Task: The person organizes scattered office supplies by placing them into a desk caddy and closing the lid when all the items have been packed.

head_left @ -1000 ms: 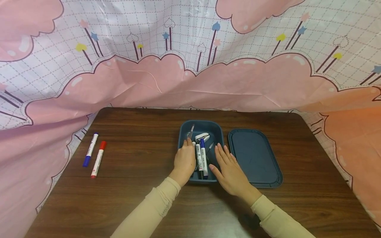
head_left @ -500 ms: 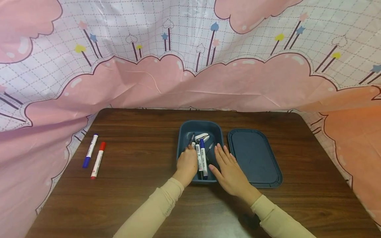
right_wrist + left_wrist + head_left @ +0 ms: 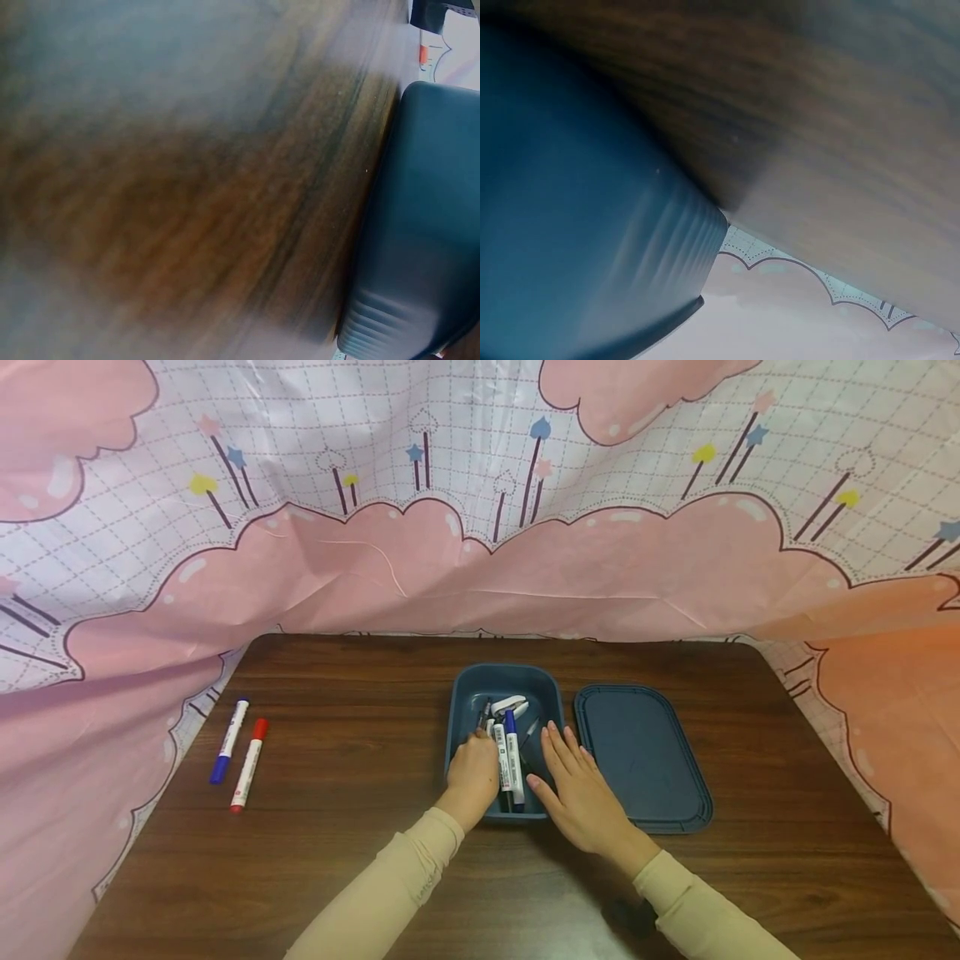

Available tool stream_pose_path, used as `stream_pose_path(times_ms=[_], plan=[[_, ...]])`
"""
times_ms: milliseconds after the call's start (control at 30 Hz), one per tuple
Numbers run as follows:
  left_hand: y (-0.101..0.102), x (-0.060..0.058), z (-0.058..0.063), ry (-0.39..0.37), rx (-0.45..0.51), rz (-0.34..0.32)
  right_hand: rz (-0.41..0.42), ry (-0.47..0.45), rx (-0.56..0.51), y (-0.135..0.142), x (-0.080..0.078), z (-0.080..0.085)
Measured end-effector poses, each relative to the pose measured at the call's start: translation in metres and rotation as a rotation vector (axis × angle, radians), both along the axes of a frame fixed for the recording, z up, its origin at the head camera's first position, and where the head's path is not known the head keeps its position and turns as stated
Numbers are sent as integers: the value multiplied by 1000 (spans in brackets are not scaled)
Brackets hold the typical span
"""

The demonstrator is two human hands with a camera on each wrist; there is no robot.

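On the table sits a dark blue box [image 3: 453,727] holding several pens and markers. My left hand [image 3: 474,777] reaches over its left side, fingers curled down around the near end of a slim dark pen [image 3: 485,714]; the fingertips are mostly hidden. To the right of that hand lie a white marker [image 3: 502,764] and a blue-capped marker [image 3: 513,760], with a small white oval object [image 3: 510,703] beyond them. My right hand [image 3: 581,789] rests at the box's right rim, fingers straight. Both wrist views show the box's outer wall [image 3: 592,210], with no fingers visible.
The box's dark blue lid [image 3: 645,756] lies flat to the right. Far left on the brown table [image 3: 337,743] are a blue-capped marker [image 3: 229,739] and a red-capped marker [image 3: 250,764]. A patterned pink curtain [image 3: 487,568] hangs behind the table.
My left hand has come slightly nearer and to the right, and the slim pen at its fingers has shifted nearer inside the box. The right hand has stayed at the rim.
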State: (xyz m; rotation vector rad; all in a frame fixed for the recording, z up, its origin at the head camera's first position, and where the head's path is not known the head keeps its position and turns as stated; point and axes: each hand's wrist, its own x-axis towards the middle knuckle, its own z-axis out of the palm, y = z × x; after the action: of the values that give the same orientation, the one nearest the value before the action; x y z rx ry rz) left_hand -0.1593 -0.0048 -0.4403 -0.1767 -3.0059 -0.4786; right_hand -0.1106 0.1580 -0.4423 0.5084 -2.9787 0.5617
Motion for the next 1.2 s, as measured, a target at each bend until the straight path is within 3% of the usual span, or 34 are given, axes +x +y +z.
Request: stream_pose_path(times_ms=[300,433,667,900,1200], plan=[[0,0,-1,-2,70,-1,1,6,-13,0,0,0],[-1,-2,4,54,124,-22,-1,7,-12,0,0,-1],[-4,-3,12,157,126,-62,-2,11,-7,0,0,-1],[-7,-1,18,117,167,-65,-2,15,-8,0,1,-1],[-14,-3,25,146,213,-57,-3,20,-5,0,1,-1]])
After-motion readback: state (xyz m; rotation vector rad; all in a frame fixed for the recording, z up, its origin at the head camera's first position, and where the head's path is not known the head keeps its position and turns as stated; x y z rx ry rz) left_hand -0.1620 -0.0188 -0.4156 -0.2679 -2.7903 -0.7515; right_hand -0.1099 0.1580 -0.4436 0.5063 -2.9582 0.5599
